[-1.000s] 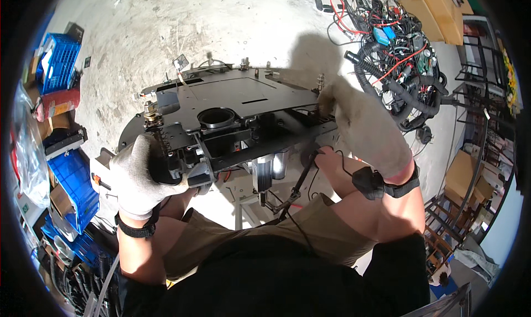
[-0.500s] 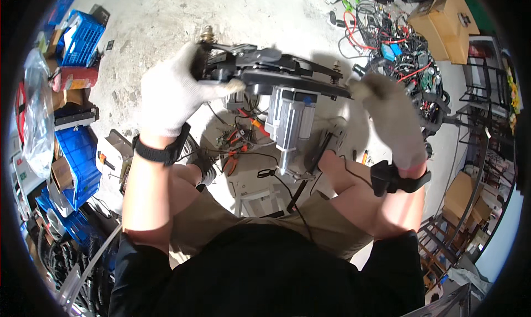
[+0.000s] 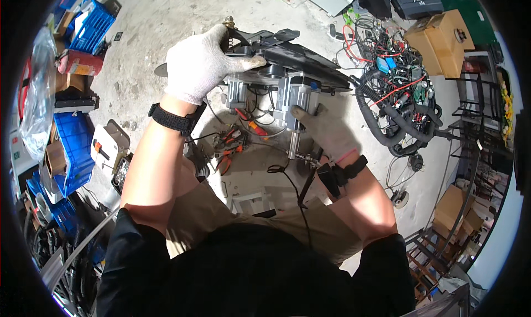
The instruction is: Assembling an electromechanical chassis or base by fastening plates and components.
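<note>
A black mechanical assembly [image 3: 301, 60] with a flat, elongated frame hangs tilted above the floor, its right end lower. Wrapped round its left end, my gloved left hand [image 3: 200, 62] has its thumb along the near side, next to a spring bolt [image 3: 228, 22]. Under the frame sits a silver-grey ribbed metal housing [image 3: 289, 104], like a motor, with a metal rod pointing toward me. My gloved right hand [image 3: 329, 131] holds this housing low on its right side, thumb across the front; its other fingers are partly hidden. A smaller grey cylinder [image 3: 237, 94] shows below my left hand.
Orange-handled pliers [image 3: 224, 163] and a red-yellow screwdriver [image 3: 255, 128] lie between my legs among cables. A heap of wiring and black corrugated hose [image 3: 395, 120] lies right, with a cardboard box [image 3: 437, 43] behind. Blue crates [image 3: 74, 154] line the left.
My right hand has left the assembly's right end and come down and left onto the grey housing. The assembly's right end has swung away and lower; my left hand keeps its grip.
</note>
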The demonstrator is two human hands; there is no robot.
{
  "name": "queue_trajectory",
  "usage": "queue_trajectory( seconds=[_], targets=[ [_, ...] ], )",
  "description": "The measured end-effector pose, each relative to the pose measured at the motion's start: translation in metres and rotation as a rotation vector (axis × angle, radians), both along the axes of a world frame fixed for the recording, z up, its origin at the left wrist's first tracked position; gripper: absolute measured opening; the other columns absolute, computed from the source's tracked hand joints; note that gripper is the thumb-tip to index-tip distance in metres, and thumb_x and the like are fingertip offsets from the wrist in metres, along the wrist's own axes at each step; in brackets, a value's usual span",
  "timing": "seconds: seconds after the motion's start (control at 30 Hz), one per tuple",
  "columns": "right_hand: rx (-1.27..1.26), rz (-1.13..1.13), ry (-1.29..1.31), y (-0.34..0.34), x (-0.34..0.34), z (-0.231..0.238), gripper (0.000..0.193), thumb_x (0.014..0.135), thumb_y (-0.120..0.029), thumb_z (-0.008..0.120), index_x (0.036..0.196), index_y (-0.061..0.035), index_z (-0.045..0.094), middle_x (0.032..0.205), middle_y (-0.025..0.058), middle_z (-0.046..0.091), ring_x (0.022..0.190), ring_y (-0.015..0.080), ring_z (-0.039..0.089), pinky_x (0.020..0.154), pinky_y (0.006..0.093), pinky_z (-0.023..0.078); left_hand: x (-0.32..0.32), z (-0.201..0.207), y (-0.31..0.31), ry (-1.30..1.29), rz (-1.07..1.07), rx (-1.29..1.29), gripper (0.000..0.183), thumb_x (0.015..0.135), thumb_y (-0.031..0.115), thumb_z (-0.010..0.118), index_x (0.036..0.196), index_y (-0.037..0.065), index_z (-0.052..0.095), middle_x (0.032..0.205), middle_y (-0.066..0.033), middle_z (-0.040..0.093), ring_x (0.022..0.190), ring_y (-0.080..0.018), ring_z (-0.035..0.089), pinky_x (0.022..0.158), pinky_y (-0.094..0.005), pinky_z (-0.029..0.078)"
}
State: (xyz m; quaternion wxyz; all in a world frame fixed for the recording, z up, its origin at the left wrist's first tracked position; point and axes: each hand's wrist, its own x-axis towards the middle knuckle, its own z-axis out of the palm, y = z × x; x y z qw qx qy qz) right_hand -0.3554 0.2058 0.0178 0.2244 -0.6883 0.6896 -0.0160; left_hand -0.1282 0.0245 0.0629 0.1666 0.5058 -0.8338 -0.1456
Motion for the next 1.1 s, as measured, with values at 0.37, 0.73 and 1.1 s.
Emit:
queue_trajectory(
  seconds=[0.37, 0.73, 1.1],
  targets=[
    [0.078, -0.108, -0.075, -0.002, -0.005, -0.004, 0.034, 0.096, -0.044, 0.071, 0.12, -0.0212, 0.076, 0.083, 0.0165, 0.072, 0.079, 0.0345, 0.072, 0.068, 0.042, 0.057, 0.006, -0.01, 0.009, 0.009, 0.0, -0.071, 0.065, 0.067, 0.063, 0.088, 0.103, 0.011, 0.076, 0.082, -0.0095, 0.076, 0.076, -0.0279, 0.076, 0.07, -0.037, 0.058],
    [-0.3, -0.503, -1.422, -0.007, 0.005, 0.126, 0.058, 0.11, -0.054, 0.039, 0.085, -0.0072, 0.063, 0.054, -0.0033, 0.042, 0.042, 0.0071, 0.031, 0.042, 0.0268, 0.023, 0.003, 0.0, 0.003, 0.023, -0.025, -0.013, 0.075, 0.065, 0.077, 0.081, 0.097, 0.01, 0.074, 0.079, -0.012, 0.074, 0.08, -0.0306, 0.075, 0.072, -0.0398, 0.058],
    [-0.142, -0.667, -1.989, -0.056, 0.025, 0.085, 0.055, 0.109, -0.056, 0.043, 0.087, -0.0111, 0.068, 0.053, -0.005, 0.031, 0.041, 0.0085, 0.026, 0.041, 0.0267, 0.025, 0.006, -0.013, -0.002, 0.217, -0.183, -0.323, 0.066, 0.072, 0.058, 0.084, 0.117, 0.013, 0.071, 0.11, -0.0093, 0.068, 0.105, -0.0306, 0.066, 0.086, -0.0432, 0.055]
  ],
)
